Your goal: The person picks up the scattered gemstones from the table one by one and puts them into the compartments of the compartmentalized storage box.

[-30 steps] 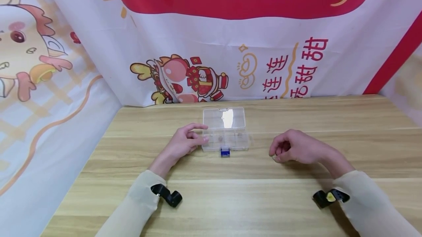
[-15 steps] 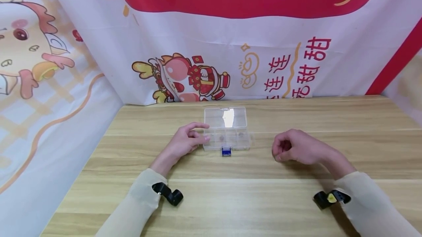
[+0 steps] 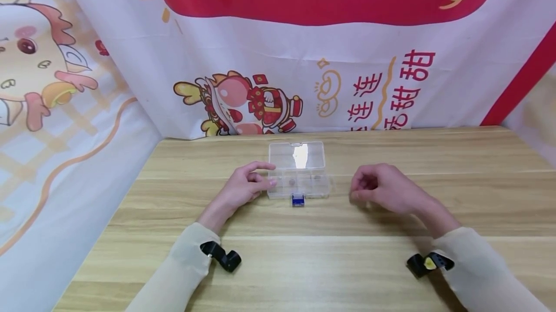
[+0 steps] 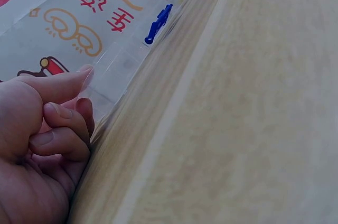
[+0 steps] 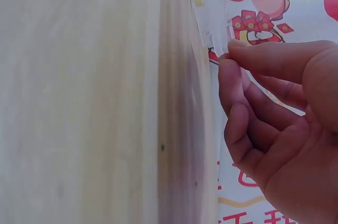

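A clear plastic compartment box [image 3: 319, 187] with a blue latch [image 3: 298, 200] stands on the table, its transparent lid [image 3: 282, 155] tipped back. Small greyish bits [image 3: 292, 182] lie in some compartments. My left hand [image 3: 243, 185] holds the box's left end, thumb over the edge and other fingers bent beside it. In the left wrist view, the thumb [image 4: 68, 84] meets the box wall. To the right of the box, my right hand [image 3: 382, 187] pinches thumb and forefinger together on a tiny thing, mostly hidden by the fingertips [image 5: 238, 46].
The wooden table [image 3: 299, 273] ends at a printed cloth backdrop [image 3: 269, 42], with another cloth along the left side. Tiny dark specks [image 5: 162, 147] show on the tabletop in the right wrist view. Each sleeve carries a black wrist camera [image 3: 221, 256].
My right hand has shifted slightly left and away from me, closer to the box, its fingertips still together. The left hand stays at the box, which has not moved.
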`<state>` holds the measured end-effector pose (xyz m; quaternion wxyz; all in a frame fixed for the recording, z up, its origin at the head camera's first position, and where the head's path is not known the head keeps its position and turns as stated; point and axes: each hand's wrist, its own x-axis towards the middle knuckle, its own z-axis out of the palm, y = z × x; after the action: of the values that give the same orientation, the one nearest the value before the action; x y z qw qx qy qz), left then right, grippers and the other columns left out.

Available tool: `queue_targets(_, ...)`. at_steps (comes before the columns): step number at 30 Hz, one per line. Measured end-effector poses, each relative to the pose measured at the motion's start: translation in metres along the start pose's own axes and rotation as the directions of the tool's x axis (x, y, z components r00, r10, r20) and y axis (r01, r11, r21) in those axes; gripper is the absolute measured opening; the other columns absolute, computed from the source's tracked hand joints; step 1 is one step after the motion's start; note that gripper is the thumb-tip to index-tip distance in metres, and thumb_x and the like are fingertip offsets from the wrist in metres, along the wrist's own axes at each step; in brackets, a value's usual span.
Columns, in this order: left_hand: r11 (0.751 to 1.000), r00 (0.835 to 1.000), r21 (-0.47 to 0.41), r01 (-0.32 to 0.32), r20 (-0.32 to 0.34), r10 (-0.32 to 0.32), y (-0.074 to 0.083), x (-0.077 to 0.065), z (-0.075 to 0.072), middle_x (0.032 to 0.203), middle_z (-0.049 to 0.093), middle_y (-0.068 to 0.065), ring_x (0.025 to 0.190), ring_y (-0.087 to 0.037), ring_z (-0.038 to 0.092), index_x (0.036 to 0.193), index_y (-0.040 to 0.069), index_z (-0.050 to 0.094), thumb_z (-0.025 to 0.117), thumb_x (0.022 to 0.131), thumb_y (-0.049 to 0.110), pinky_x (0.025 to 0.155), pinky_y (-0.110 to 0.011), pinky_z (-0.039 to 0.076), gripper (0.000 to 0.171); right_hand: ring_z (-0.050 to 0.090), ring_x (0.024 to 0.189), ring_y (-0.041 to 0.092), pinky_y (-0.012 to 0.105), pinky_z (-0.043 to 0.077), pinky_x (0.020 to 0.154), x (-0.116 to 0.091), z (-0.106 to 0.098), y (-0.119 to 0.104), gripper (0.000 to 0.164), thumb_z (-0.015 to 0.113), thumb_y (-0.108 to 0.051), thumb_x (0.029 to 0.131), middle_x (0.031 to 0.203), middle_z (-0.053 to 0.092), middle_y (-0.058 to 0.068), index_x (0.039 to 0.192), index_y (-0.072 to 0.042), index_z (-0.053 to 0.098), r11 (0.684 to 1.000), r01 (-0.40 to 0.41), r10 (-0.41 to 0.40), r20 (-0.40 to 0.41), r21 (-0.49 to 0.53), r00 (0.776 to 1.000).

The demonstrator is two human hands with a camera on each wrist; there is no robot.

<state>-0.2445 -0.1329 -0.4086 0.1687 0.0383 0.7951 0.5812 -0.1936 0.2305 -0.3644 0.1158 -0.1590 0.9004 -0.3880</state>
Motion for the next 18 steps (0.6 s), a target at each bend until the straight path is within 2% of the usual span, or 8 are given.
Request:
queue_targets(10,1.000,1.000,0.010,-0.003,-0.008,0.003,0.003,-0.001,0.000,0.084,0.066,0.000,0.061,-0.013,0.046,0.137,0.025,0.068,0.082,0.095,0.027,0.055,-0.022,0.039,0.044,0.059,0.087,0.021,0.027,0.052,0.072,0.009,0.009,-0.016,0.009,0.080,-0.015,0.095,0.091,0.067,0.003,0.095,-0.017,0.071,0.999,0.041,-0.042,-0.042,-0.025,0.998)
queue_targets(18,1.000,1.000,0.010,-0.013,-0.006,0.013,0.000,-0.003,0.000,0.081,0.063,0.001,0.060,-0.013,0.046,0.137,0.022,0.069,0.083,0.095,0.026,0.053,-0.022,0.039,0.045,0.060,0.087,0.022,0.028,0.052,0.074,0.021,0.021,-0.027,0.011,0.079,-0.010,0.094,0.090,0.067,0.002,0.093,-0.018,0.071,0.998,0.060,-0.060,-0.070,0.004,0.996)
